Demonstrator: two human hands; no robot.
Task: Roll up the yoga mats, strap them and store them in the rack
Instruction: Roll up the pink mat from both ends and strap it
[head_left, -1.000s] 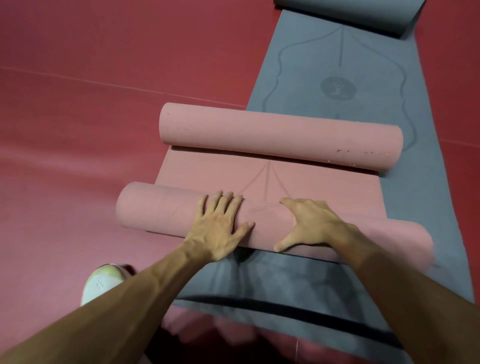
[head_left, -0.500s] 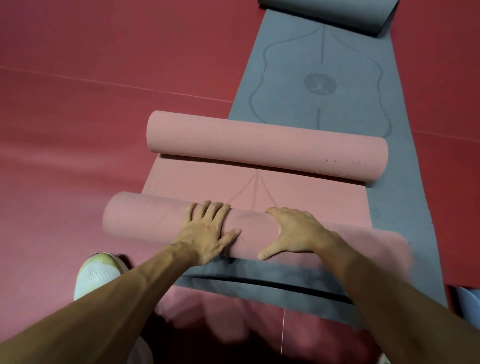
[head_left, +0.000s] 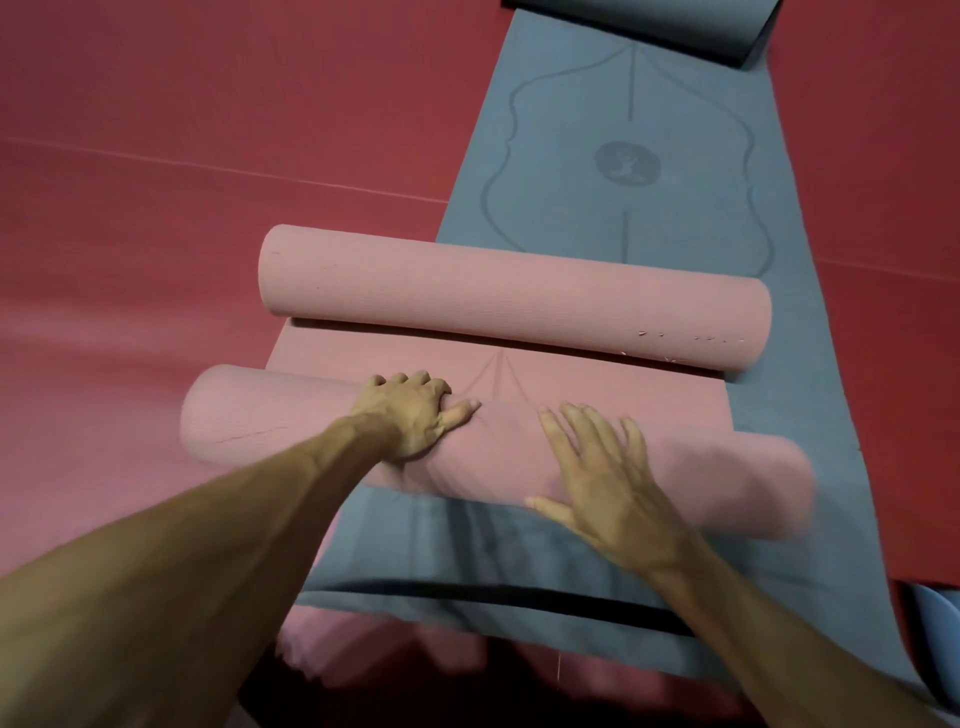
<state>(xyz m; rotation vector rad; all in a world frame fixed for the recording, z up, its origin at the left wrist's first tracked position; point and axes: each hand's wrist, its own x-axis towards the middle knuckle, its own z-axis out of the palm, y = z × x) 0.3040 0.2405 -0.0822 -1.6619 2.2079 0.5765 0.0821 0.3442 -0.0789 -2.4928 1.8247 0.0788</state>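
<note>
Left hand (head_left: 410, 415) curls its fingers over the near roll (head_left: 270, 415) of the pink yoga mat (head_left: 597, 374) at centre frame. Right hand (head_left: 608, 478) lies flat and open on the same roll. Rolling looks roughly two-thirds done: only a short flat strip separates this roll from a second pink roll (head_left: 514, 296) just above. Underneath lies one grey-blue yoga mat (head_left: 597, 208), mostly flat, curled at the top edge. Two mats counted; no strap or rack shows.

Left hand (head_left: 410, 415), right hand (head_left: 613, 488), both bare (veins raised), bare forearms (head_left: 208, 545)
</note>
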